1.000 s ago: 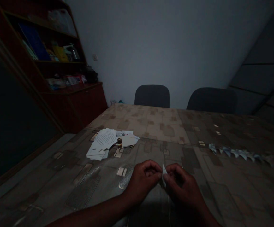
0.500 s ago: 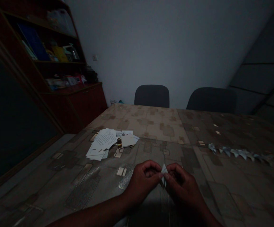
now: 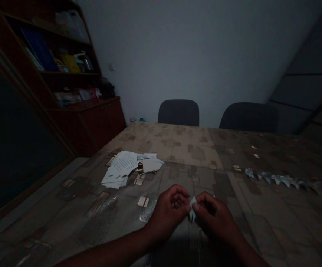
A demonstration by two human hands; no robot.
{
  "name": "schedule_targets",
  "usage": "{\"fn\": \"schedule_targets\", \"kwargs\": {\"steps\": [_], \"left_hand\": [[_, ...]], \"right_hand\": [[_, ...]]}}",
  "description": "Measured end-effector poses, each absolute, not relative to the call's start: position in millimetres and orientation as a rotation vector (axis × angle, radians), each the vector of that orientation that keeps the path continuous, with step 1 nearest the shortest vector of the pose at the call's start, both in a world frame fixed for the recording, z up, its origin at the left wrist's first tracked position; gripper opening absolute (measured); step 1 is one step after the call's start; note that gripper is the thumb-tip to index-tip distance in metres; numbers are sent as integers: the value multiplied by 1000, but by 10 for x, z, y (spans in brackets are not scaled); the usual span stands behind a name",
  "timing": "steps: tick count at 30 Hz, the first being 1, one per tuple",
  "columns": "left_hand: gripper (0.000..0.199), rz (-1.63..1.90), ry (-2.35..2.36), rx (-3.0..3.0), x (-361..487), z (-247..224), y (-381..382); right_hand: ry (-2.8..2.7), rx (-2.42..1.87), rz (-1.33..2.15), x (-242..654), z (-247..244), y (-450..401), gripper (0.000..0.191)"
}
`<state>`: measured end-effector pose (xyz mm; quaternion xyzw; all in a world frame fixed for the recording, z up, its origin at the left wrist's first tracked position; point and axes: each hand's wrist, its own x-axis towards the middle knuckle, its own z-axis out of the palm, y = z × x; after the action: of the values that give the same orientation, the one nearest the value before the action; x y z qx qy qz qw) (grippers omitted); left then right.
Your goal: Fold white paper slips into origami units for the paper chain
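Note:
A small piece of folded white paper [image 3: 193, 212] stands between my two hands near the front of the table. My right hand [image 3: 217, 217] pinches its right side between thumb and curled fingers. On the other side, the thumb of my left hand [image 3: 170, 209] lies against the paper's left edge, with the index finger bent above it. The fingers hide part of the folds. Beyond my left hand lies a loose pile of printed paper slips [image 3: 124, 165]. A row of small pointed folded paper pieces [image 3: 282, 180] stretches across the table at the right.
A patterned cloth [image 3: 174, 139] covers the table. Two dark chairs [image 3: 178, 112] stand at its far side against the pale wall. A reddish wooden cabinet [image 3: 99, 122] with filled shelves rises at the left. The room is dim.
The paper's tip has dropped a little and the piece is turned slightly. My left index finger has lifted and opened somewhat from the paper. The pile and the row stay put.

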<state>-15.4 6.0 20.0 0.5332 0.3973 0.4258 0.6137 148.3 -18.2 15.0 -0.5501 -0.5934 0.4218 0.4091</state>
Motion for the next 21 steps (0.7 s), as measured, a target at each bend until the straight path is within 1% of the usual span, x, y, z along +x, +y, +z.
{"fn": "schedule_targets", "kwargs": {"steps": [5, 8, 12, 13, 14, 17, 21], "left_hand": [[21, 869, 974, 1363, -162, 105, 61], [14, 751, 1071, 1768, -200, 74, 75], [8, 672, 1081, 2356, -263, 46, 90], [5, 679, 1038, 2465, -273, 31, 90], [7, 687, 986, 2569, -280, 13, 89], [16, 699, 821, 2869, -287, -49, 75], [11, 657, 705, 3108, -305, -104, 36]], "right_hand": [[-1746, -1490, 808, 1546, 103, -137, 19], [-1917, -1561, 654, 1552, 23, -117, 17], [-1992, -1704, 469, 1530, -49, -106, 5], [-1999, -1718, 450, 1525, -52, -104, 3], [-2006, -1725, 441, 1521, -49, -103, 4], [-2012, -1746, 440, 1516, -19, -100, 7], [-2006, -1754, 484, 1509, 16, -98, 5]]}}
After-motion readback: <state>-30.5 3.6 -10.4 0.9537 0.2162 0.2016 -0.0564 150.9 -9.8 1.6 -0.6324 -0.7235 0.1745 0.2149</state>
